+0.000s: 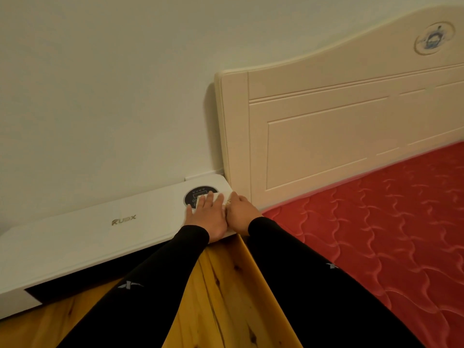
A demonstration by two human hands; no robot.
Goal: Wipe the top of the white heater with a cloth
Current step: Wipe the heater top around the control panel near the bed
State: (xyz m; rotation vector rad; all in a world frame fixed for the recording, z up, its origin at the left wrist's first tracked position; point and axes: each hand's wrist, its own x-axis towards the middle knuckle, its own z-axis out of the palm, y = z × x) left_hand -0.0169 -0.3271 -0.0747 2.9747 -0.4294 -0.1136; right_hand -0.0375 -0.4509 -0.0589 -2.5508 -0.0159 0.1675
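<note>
So far we are working at one end only: our left hand [208, 217] lies flat, fingers straight, pressing the white cloth [215, 197] onto the white heater [82, 237] low in the frame's centre, beside the round control panel [198, 193]. Our right hand [241, 212] rests just beside it at the heater's end, fingers curled, seemingly pinching the cloth's edge, though we cannot tell for sure. We judge the long stretch toward the lower left remains to be wiped.
</note>
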